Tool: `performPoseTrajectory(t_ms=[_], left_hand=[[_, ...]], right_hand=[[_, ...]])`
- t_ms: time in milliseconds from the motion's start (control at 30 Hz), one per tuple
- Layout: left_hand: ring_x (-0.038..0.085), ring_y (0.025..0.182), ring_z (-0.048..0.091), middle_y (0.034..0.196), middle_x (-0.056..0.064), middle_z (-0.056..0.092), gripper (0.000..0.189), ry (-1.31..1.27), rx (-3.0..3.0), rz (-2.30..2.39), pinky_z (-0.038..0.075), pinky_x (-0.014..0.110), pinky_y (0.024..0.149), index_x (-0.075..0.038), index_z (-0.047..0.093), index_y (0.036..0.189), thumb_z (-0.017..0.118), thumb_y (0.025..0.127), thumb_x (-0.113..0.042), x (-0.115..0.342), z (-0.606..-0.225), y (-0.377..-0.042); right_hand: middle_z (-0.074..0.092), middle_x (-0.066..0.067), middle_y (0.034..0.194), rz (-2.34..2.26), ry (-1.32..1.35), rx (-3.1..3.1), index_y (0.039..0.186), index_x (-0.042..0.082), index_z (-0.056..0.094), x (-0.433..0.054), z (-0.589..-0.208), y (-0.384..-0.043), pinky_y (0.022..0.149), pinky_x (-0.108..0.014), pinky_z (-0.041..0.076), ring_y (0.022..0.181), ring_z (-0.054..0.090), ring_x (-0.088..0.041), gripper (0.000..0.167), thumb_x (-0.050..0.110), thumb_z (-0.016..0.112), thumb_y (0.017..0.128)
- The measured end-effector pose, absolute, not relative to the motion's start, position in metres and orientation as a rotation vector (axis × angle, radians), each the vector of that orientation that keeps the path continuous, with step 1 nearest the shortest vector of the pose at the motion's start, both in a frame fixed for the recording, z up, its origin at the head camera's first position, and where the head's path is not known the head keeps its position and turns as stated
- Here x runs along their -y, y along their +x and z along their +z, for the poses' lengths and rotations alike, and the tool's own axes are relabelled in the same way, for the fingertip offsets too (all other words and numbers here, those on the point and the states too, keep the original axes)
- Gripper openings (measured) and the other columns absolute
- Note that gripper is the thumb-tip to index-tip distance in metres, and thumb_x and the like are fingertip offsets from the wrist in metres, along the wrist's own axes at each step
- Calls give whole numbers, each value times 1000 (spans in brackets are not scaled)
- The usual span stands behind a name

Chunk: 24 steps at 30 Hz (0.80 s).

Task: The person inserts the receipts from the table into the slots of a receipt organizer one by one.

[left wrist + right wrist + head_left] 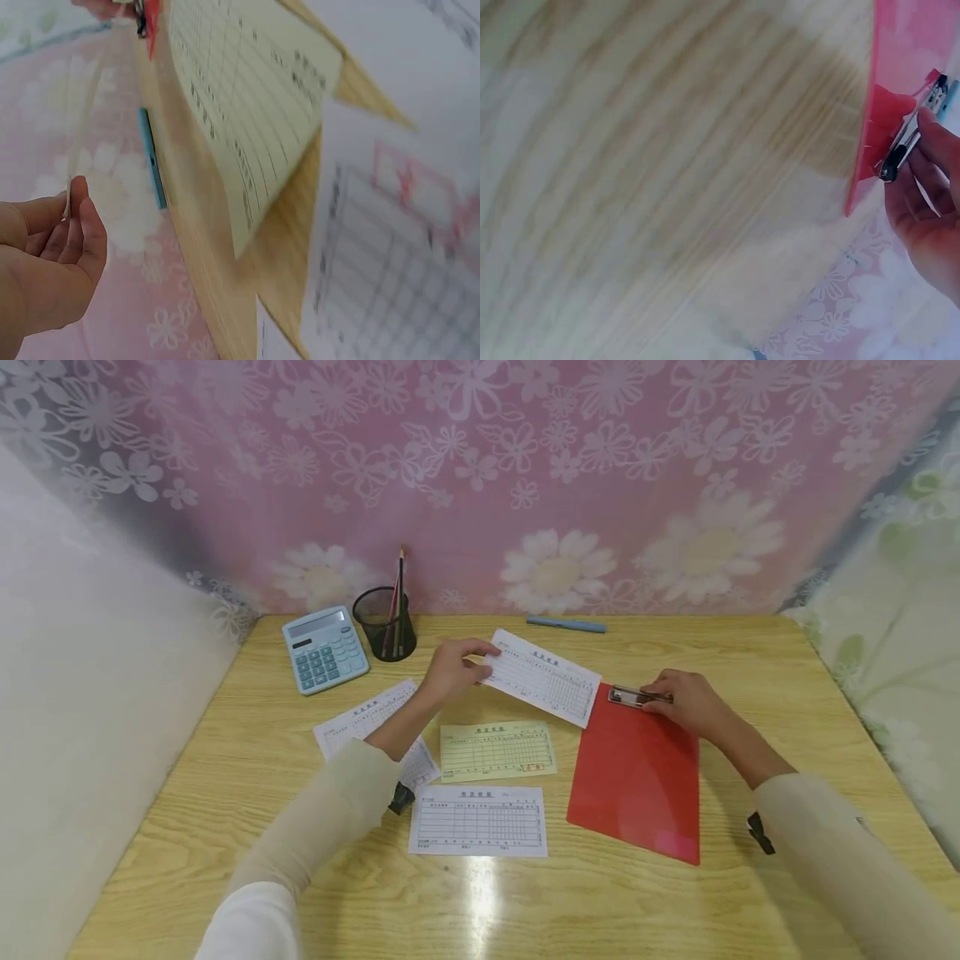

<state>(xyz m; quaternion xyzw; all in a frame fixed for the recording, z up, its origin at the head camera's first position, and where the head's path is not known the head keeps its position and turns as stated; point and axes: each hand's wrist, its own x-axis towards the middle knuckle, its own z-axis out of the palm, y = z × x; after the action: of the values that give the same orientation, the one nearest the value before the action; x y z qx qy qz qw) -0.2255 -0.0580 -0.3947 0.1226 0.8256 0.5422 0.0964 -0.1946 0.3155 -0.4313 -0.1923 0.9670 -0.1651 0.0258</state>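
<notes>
My left hand (456, 668) pinches the left end of a white printed form (543, 675) between thumb and fingers, lifted off the table. The form's far right corner reaches the top left of a red clipboard (636, 785). At the board's top, my right hand (686, 700) grips the metal clip (628, 696); in the right wrist view the thumb and fingers are on the clip (907, 146). Below the held form lie a yellow form (497, 752) with a red stamp and a white form (478, 822). Another white form (352, 727) is partly hidden under my left forearm.
A blue calculator (327, 652) stands at the back left beside a black mesh pen cup (385, 625) with pencils. A blue pen (566, 624) lies along the table's back edge. Behind the table (360, 893) hangs a pink flowered cloth (450, 485).
</notes>
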Motion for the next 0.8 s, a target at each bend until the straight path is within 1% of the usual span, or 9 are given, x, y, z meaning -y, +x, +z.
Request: performPoseTrajectory(t_ms=[133, 233, 300, 367, 433, 533, 633, 667, 800], left_hand=[[34, 86, 67, 130, 12, 57, 28, 364, -2401, 1589, 54, 48, 82, -8, 67, 115, 63, 88, -1, 37, -398, -217], [37, 84, 66, 125, 13, 59, 28, 344, -2394, 1546, 55, 45, 78, -8, 67, 113, 65, 87, 0, 21, -403, -210], [36, 80, 66, 122, 13, 60, 27, 322, -2394, 1514, 56, 42, 73, -8, 68, 111, 66, 85, 0, 9, -406, -205], [32, 75, 66, 119, 12, 61, 27, 293, -2377, 1495, 57, 39, 69, -8, 69, 109, 67, 84, 1, -2, -410, -200], [26, 71, 66, 117, 11, 62, 27, 257, -2347, 1488, 57, 36, 67, -8, 69, 109, 67, 83, 2, -13, -412, -195], [22, 67, 66, 113, 9, 62, 30, 151, -2263, 1517, 57, 34, 64, -8, 69, 108, 69, 81, 4, -30, -416, -187], [22, 65, 68, 107, 7, 63, 33, 46, -2228, 1526, 58, 34, 62, -8, 68, 108, 70, 78, 6, -46, -420, -181], [24, 66, 69, 106, 7, 63, 33, 20, -2215, 1534, 58, 34, 62, -8, 68, 108, 70, 78, 6, -50, -421, -179], [26, 67, 70, 99, 6, 64, 35, -20, -2220, 1537, 57, 34, 59, -7, 67, 109, 71, 77, 7, -64, -426, -174]], right_hand=[[64, -12, 89, -537, -611, -3027, 109, -2, 69, -316, -434, -194, 62, -31, 43, 72, 56, -20, 30, 14, 70, 84], [64, -11, 88, -549, -606, -3047, 108, -2, 70, -317, -437, -193, 63, -32, 43, 73, 57, -20, 29, 14, 71, 84], [64, -11, 88, -544, -615, -3059, 108, -1, 70, -318, -438, -193, 64, -33, 43, 74, 57, -21, 28, 14, 70, 83], [64, -12, 89, -544, -632, -3067, 107, -2, 70, -318, -439, -192, 64, -33, 44, 75, 58, -23, 28, 13, 70, 83], [65, -13, 90, -531, -651, -3074, 107, -2, 70, -319, -439, -192, 65, -34, 45, 76, 60, -24, 28, 12, 70, 83], [65, -14, 91, -495, -681, -3082, 108, -3, 70, -318, -439, -190, 64, -34, 47, 77, 61, -25, 28, 12, 70, 84], [65, -15, 93, -454, -700, -3079, 109, -3, 69, -318, -438, -190, 65, -35, 47, 79, 60, -25, 29, 13, 69, 84], [66, -15, 93, -445, -707, -3079, 109, -3, 69, -318, -437, -190, 65, -35, 47, 79, 60, -26, 30, 13, 69, 84], [66, -16, 93, -450, -691, -3064, 110, -4, 69, -317, -434, -190, 64, -35, 46, 78, 60, -26, 31, 13, 70, 83]])
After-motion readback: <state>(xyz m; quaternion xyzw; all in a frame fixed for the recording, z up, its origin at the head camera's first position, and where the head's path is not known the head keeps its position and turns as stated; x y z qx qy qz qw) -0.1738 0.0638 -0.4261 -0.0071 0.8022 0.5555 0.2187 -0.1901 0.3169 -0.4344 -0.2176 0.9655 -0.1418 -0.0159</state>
